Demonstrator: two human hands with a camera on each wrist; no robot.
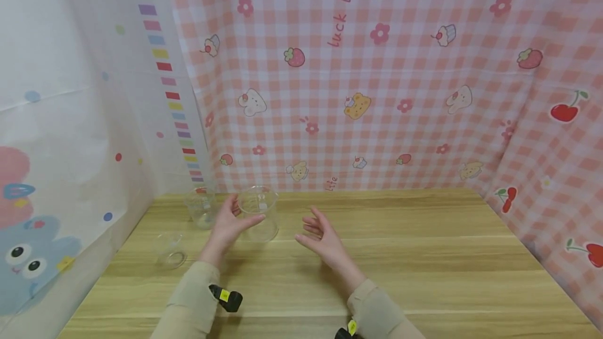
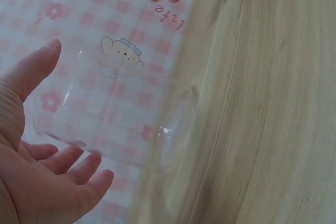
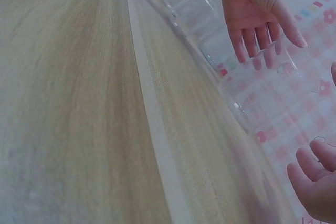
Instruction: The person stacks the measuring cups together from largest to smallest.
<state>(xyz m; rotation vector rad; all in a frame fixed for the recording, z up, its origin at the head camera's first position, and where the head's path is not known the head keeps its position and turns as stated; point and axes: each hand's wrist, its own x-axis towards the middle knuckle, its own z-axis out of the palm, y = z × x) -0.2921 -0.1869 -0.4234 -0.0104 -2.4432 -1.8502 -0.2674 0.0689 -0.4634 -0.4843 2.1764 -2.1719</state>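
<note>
Loosely, left hand [image 1: 230, 226] around upright clear beaker [image 1: 264, 228].

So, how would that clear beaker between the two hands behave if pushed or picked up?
The clear beaker is probably stiff, since its wall holds a neat round shape. Its smooth, glossy surface may feel slippery and, if it's glass, could crack when knocked. Upright on the table with a wide base, it might slide before tipping.

You faced a wood-grain tabletop [image 1: 424, 260], bounded at the rear and right by pink checked cloth [image 1: 400, 75], at left by white dotted cloth [image 1: 70, 61].
</note>
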